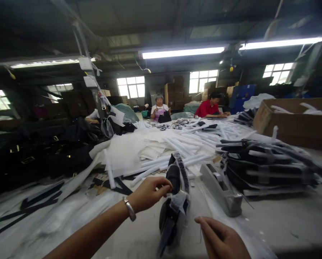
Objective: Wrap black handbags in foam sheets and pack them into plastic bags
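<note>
My left hand [149,193] is closed in a pinch on the top of a black bag strap [174,194] that is partly wrapped in clear plastic film. The strap stands up from the table in front of me. My right hand [220,239] is at the bottom edge, just right of the strap's lower end, its fingers together and stretched toward it without clearly touching. A silver bracelet sits on my left wrist.
A grey tape dispenser [221,189] stands right of the strap. Stacked black straps [266,165] lie at right, white paper rolls [177,147] in the middle, black bags [42,151] at left, a cardboard box [293,122] far right. Two people [159,108] sit at the far end.
</note>
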`<state>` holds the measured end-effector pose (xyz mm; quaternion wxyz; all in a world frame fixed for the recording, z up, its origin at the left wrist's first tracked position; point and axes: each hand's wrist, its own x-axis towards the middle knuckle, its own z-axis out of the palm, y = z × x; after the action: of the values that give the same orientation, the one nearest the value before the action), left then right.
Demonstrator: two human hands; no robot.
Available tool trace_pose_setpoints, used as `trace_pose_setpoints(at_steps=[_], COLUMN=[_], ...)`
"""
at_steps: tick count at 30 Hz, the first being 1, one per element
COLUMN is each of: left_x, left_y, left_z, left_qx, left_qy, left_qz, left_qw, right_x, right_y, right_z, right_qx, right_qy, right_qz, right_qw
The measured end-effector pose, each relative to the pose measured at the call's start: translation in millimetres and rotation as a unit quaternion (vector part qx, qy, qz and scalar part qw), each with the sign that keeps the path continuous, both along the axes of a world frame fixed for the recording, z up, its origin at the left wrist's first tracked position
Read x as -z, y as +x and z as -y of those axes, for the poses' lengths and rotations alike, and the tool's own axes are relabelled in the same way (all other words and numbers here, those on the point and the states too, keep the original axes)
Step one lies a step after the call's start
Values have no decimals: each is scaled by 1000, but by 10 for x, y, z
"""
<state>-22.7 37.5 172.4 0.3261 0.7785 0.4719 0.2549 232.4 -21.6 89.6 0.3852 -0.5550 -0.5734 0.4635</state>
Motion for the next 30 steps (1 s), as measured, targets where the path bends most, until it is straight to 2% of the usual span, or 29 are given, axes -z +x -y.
trace_pose_setpoints(at_steps=[3, 6, 11, 14, 17, 21, 25, 30], left_x=[36, 26, -26, -49, -51, 12, 67, -13], left_y=[120, 229, 323, 349, 369, 372, 300, 89], left_z=[-289, -471, -597, -619, -654, -733, -741, -639], left_qx=[40, 87, 110, 115, 129, 148, 123, 80], left_qy=[23, 34, 35, 20, -13, -58, -78, -74], left_qz=[-67, -132, -214, -237, -242, -236, -198, -134], left_qw=[997, 987, 970, 964, 962, 959, 969, 985], right_x=[73, 135, 270, 324, 326, 251, 125, 68], right_y=[-138, -316, -494, -563, -601, -564, -475, -442], right_z=[-176, -331, -479, -502, -511, -536, -523, -443], right_qx=[-46, -68, -22, -48, -66, -78, -96, -87], right_qy=[33, 43, 18, -28, -48, -30, 1, 11], right_qz=[25, -26, -125, -222, -275, -258, -225, -226], right_qw=[998, 996, 992, 973, 958, 963, 970, 970])
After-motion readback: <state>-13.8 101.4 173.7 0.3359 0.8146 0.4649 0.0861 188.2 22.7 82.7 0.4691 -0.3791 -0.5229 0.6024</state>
